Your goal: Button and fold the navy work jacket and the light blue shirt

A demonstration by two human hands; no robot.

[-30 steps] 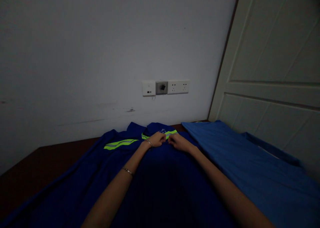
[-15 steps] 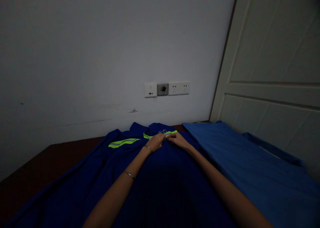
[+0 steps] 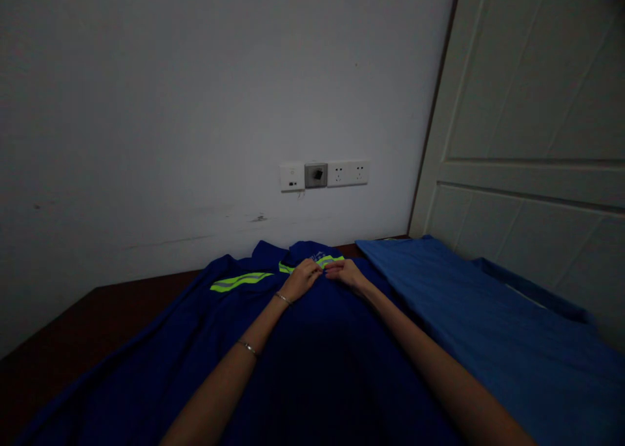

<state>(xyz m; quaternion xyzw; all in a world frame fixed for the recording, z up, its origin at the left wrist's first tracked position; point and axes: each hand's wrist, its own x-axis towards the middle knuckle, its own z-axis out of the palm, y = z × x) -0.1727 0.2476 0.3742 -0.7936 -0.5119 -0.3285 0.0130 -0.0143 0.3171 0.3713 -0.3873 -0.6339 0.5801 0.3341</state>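
Observation:
A dark blue work jacket (image 3: 195, 342) lies spread out in front of me, with bright yellow-green and grey reflective strips (image 3: 241, 281) across it and small light lettering near the far strip. My left hand (image 3: 300, 280), with two thin bracelets on its arm, has its fingers closed at the cloth just below that strip. Close beside it, my right hand (image 3: 346, 273) rests on the jacket with its fingers stretched out and slightly apart. Their fingertips nearly meet. Whatever small piece of cloth lies between them is too dark to make out.
To the right lies a lighter blue cloth (image 3: 469, 309), beside a pale panelled door (image 3: 527, 166). The dark red-brown surface (image 3: 97, 322) shows at the left. Behind stands a white wall (image 3: 195, 107) with a row of sockets (image 3: 347, 173).
The fingers of my right hand have loosened from a pinch at the strip and straightened. My left hand has shifted very slightly, its fingers less tightly curled. The jacket lies as before.

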